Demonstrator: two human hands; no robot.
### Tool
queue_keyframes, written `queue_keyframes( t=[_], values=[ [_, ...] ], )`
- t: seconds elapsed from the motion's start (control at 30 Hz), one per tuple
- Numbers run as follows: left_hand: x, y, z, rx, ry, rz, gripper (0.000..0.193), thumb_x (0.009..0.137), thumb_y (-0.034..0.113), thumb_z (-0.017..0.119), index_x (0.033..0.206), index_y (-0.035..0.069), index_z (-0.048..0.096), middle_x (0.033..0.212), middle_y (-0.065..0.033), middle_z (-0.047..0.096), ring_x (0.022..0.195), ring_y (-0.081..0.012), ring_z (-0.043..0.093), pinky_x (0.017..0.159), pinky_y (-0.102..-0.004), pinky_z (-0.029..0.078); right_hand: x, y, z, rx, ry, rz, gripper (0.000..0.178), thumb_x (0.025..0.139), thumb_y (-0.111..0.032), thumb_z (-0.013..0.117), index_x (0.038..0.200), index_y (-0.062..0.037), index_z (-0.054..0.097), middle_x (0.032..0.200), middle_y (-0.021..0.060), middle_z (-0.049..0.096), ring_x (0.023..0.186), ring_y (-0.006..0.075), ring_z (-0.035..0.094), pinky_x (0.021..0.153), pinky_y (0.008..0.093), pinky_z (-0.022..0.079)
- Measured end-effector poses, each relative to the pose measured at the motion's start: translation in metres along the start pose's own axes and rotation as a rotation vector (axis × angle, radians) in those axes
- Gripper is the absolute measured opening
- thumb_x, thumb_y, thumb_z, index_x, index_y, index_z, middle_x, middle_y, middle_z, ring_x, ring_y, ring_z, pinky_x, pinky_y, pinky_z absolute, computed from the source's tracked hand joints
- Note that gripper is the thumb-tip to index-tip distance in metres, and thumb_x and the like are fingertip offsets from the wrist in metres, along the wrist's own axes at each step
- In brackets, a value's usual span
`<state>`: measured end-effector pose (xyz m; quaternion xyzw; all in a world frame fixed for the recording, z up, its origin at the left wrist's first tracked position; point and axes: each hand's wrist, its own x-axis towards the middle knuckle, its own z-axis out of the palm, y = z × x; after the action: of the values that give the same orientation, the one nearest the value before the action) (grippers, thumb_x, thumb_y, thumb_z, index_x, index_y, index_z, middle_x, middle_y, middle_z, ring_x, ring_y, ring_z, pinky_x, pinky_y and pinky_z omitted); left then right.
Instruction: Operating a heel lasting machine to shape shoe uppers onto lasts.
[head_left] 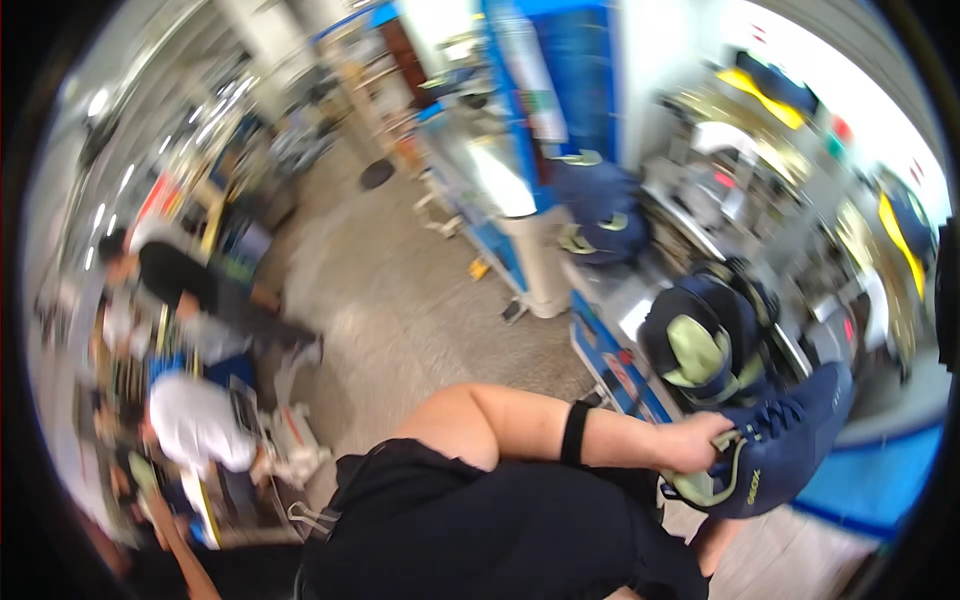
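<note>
A dark navy lace-up sneaker [785,445] with a lime-green lining is held out at the lower right, its toe pointing up and to the right. My left hand [697,442], at the end of an arm with a black band, is closed on the shoe's collar near the heel. Below the shoe, part of my right forearm [712,545] shows. My right hand is hidden behind the shoe, so its fingers cannot be seen. Just beyond the held sneaker, more navy shoes with lime-green linings [700,345] sit together on a bench.
Another group of navy shoes [600,212] stands farther along the bench. Metal machinery [710,190] with red lights lines the right side. A blue-edged wheeled cart [620,360] stands beside the bench. Co-workers [200,420] are at the left, across the grey floor [370,300].
</note>
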<state>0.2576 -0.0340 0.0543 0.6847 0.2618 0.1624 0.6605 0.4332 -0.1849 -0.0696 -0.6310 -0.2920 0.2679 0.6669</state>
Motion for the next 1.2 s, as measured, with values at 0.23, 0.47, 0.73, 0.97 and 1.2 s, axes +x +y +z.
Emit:
queue_keyframes(
  t=[0.23,0.47,0.73,0.97,1.2],
  values=[
    [-0.156,-0.006,-0.056,-0.05,0.536,0.288,0.069,0.084,-0.006,0.069,0.147,0.006,0.046,0.133,-0.0176,0.067,0.127,-0.0316,0.063,0.103,-0.0391,0.049,-0.032,-0.038,0.106,0.017,-0.331,-0.067,0.061,0.096,-0.014,0.06,0.151,0.0006,0.039,0.147,0.017,0.053,0.133,0.0295,0.053,0.113,0.0435,0.042],
    [-0.346,-0.086,-0.02,0.023,0.964,-0.218,0.081,0.081,0.013,0.074,0.154,0.012,0.039,0.134,-0.0268,0.059,0.125,-0.0439,0.059,0.104,-0.0463,0.049,-0.153,-0.05,0.204,0.152,-0.858,0.168,0.05,0.099,-0.009,0.056,0.146,-0.001,0.046,0.144,0.0159,0.057,0.128,0.0287,0.058,0.11,0.0436,0.047],
    [-0.601,-0.098,0.107,-0.578,1.31,-0.253,0.103,0.079,0.018,0.069,0.163,0.008,0.011,0.135,-0.0226,0.059,0.102,-0.0268,0.069,0.073,-0.0374,0.06,-0.357,0.012,0.287,-0.022,-1.558,1.024,0.042,0.101,-0.004,0.053,0.143,-0.0049,0.053,0.135,0.0108,0.065,0.121,0.0259,0.065,0.105,0.0416,0.053],
    [-0.71,-0.098,0.265,-0.923,1.939,-0.147,0.099,0.095,0.036,0.072,0.168,0.016,0.009,0.163,-0.0195,0.03,0.128,-0.0319,0.058,0.079,-0.0416,0.065,-0.568,0.03,0.301,-0.294,-1.973,1.196,0.032,0.105,-0.018,0.051,0.133,-0.0037,0.061,0.124,0.0101,0.072,0.114,0.0249,0.07,0.101,0.0407,0.057],
    [-0.776,-0.111,0.362,-0.984,2.556,0.323,0.076,0.104,0.032,0.063,0.165,0.013,0.022,0.166,-0.0215,0.028,0.123,-0.0295,0.064,0.093,-0.043,0.058,-0.764,0.033,0.307,-0.489,-2.233,1.253,0.023,0.102,-0.017,0.054,0.117,-0.008,0.069,0.106,0.0029,0.076,0.094,0.0153,0.074,0.08,0.0316,0.059]
  ],
)
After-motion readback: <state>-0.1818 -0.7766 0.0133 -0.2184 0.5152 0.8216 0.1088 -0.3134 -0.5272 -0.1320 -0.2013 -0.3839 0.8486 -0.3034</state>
